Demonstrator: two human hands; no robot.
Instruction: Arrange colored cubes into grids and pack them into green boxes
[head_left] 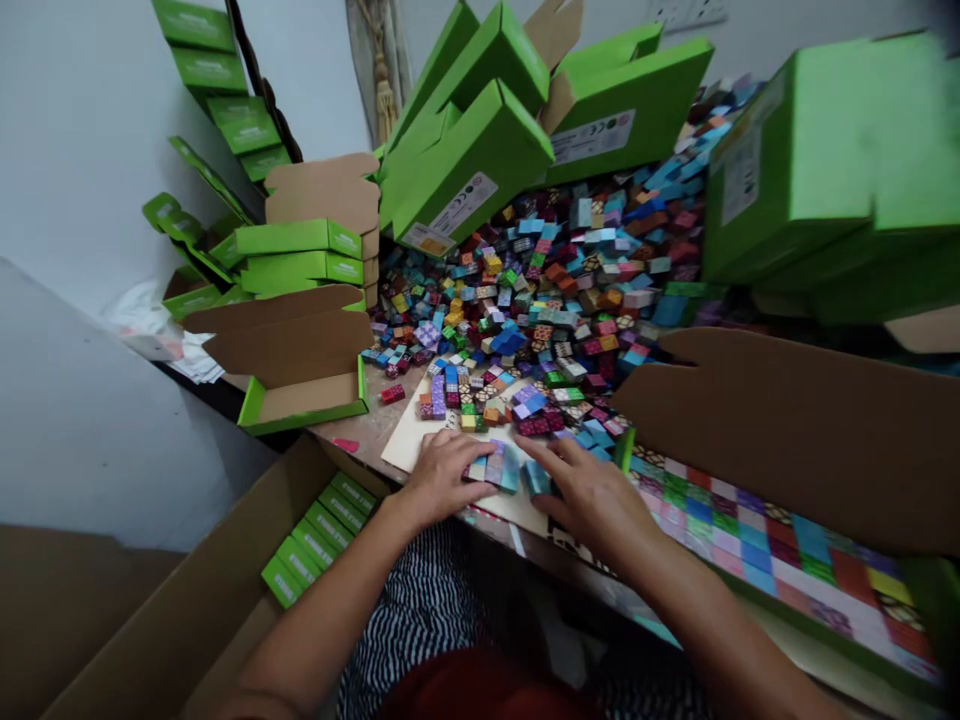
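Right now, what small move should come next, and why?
Probably slide the separate teal block left against the block row: a gap parts them, the right hand is at that block, and the left hand is on the row.

Worktop (pixel 375 424): board (pixel 403 432) at the front edge, bearing a short row of blocks (pixel 500 467) beside the left hand (pixel 444 474); separate block (pixel 535 479) just right of that row, by the right hand (pixel 594 492). Block heap (pixel 517 285) behind the board, spilling onto its rear part. Tilted cartons (pixel 480 170) at the heap's rear; upright cartons (pixel 817 150) right of the heap. Right of the board: flip-lid box (pixel 810 440) holding blocks in rows, in front of the upright cartons. Left of the heap: lidded tray (pixel 307 397), stacked trays (pixel 289 240) behind it. Below the worktop, left: shipping box (pixel 240 540) containing small cartons (pixel 322 535) in a row
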